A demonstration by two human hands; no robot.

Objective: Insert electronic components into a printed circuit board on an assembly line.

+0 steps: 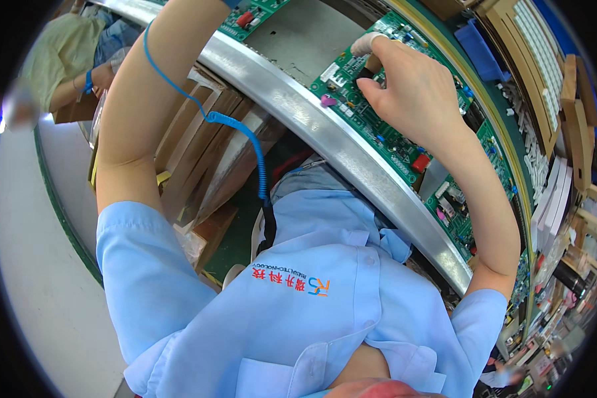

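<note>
My right hand [411,86] is over a green circuit board [395,142], its fingers curled down among the parts. A whitish finger cot [363,44] covers one fingertip. Between thumb and fingers shows something small and dark, too hidden to name. The board carries a red block-shaped component [420,163] and a purple disc-shaped one [328,101]. My left arm [136,99] reaches up past the top edge, so the left hand is out of sight. From that arm hangs a blue coiled cord [245,129].
A silver metal rail [325,132] edges the line. More circuit boards lie at the top [262,10] and lower right [454,215]. Beyond are a blue bin [479,50] and loose white parts [536,159]. Cardboard boxes [205,129] stand below my left arm; another person [66,56] is at left.
</note>
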